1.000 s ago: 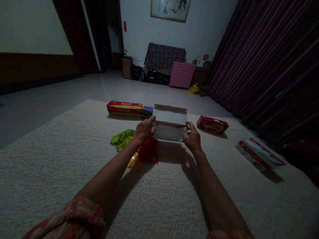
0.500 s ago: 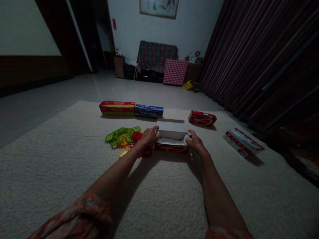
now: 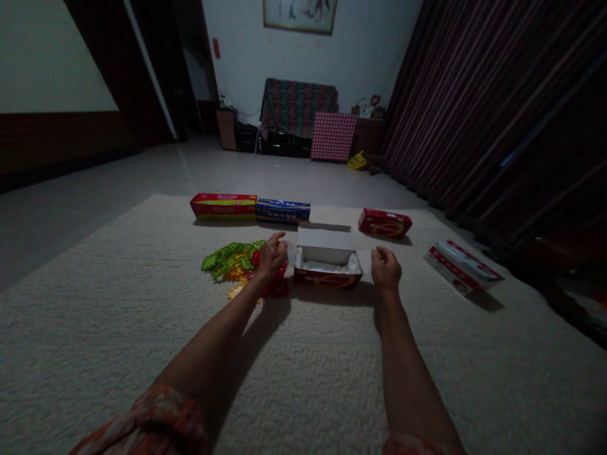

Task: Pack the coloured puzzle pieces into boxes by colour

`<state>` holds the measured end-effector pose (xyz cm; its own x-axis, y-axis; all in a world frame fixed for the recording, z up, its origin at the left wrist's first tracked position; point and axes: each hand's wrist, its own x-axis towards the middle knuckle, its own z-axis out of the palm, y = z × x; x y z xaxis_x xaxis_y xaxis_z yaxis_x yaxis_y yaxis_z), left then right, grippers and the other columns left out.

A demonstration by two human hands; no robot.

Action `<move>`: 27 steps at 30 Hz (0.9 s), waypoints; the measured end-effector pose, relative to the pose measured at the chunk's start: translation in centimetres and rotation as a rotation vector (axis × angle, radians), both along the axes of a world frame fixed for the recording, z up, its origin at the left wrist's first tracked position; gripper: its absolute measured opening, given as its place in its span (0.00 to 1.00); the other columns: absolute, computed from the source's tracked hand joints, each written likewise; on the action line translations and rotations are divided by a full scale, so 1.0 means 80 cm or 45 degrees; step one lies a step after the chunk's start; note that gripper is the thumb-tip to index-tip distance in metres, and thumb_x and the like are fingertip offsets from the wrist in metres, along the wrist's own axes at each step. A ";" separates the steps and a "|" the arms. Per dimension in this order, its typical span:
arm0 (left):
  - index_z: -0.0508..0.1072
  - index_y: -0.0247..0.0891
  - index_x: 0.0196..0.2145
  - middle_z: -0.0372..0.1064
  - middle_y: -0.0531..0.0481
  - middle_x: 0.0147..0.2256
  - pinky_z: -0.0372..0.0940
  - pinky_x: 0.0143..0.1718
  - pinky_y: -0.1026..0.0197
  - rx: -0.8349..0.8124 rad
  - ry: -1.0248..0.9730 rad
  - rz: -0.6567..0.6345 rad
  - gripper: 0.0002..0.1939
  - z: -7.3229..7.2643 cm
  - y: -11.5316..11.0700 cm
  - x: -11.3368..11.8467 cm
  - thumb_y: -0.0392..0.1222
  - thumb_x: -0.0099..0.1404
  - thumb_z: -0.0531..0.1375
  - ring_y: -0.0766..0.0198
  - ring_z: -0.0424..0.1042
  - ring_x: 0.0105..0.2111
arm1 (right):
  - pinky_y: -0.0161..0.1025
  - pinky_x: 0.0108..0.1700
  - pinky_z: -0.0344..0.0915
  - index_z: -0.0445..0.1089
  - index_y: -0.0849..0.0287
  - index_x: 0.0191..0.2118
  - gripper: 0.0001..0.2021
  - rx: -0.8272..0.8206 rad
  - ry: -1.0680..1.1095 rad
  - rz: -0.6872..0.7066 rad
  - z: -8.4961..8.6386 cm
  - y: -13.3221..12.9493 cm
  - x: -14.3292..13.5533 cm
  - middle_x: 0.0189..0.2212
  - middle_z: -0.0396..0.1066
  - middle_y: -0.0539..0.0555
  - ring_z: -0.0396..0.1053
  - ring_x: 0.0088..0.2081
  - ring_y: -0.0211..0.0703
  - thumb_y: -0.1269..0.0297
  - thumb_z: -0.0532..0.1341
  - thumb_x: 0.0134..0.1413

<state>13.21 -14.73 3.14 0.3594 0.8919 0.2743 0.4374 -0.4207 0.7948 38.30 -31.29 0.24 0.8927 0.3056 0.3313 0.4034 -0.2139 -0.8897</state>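
An open dark red cardboard box (image 3: 327,279) sits on the quilted mat, its lid raised at the back and crumpled white lining inside. Just left of the box is my left hand (image 3: 274,254), fingers curled, over a pile of lettered or cut-out plastic-like pieces: green (image 3: 230,259), yellow (image 3: 236,291) and red (image 3: 277,285). My right hand (image 3: 386,270) is closed a little way off the box's right end. Faint pale areas lie between each hand and the box ends; whether the fingers pinch anything there is too dim to make out.
Along the mat's far edge stand a red-and-green box (image 3: 225,207) and a blue box (image 3: 283,212), end to end. A closed red box (image 3: 385,224) is at the back right, and a white-and-red box (image 3: 463,268) lies farther right. Beyond are a tiled floor and dark curtains (image 3: 450,95).
Both hands have moved outward from the box ends, the left one leftward and the right one rightward. The box ends and lining now show; the box stays in place.
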 end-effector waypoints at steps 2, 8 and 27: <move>0.73 0.33 0.55 0.79 0.46 0.33 0.69 0.33 0.62 -0.022 -0.080 -0.041 0.24 0.002 -0.002 0.003 0.34 0.65 0.51 0.61 0.77 0.30 | 0.46 0.41 0.72 0.73 0.61 0.46 0.24 0.163 0.118 0.093 0.002 0.004 -0.004 0.41 0.78 0.62 0.75 0.39 0.50 0.50 0.60 0.47; 0.75 0.35 0.53 0.78 0.46 0.36 0.70 0.34 0.62 -0.053 -0.157 -0.164 0.22 -0.007 -0.007 0.017 0.36 0.61 0.56 0.62 0.76 0.29 | 0.46 0.41 0.72 0.72 0.61 0.43 0.22 0.193 0.072 0.382 -0.005 0.014 -0.015 0.37 0.78 0.58 0.74 0.34 0.46 0.53 0.63 0.41; 0.56 0.36 0.68 0.73 0.38 0.53 0.73 0.42 0.57 -0.179 -0.377 -0.315 0.43 -0.050 0.008 0.037 0.34 0.55 0.58 0.53 0.74 0.51 | 0.52 0.47 0.73 0.61 0.60 0.60 0.36 0.212 0.040 0.548 -0.038 0.026 -0.005 0.51 0.72 0.66 0.73 0.51 0.55 0.62 0.60 0.41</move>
<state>16.17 -14.12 -0.88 0.4917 0.8248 0.2793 0.0808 -0.3626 0.9284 37.93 -29.22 -2.82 0.7068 0.5953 0.3822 0.3965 0.1141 -0.9109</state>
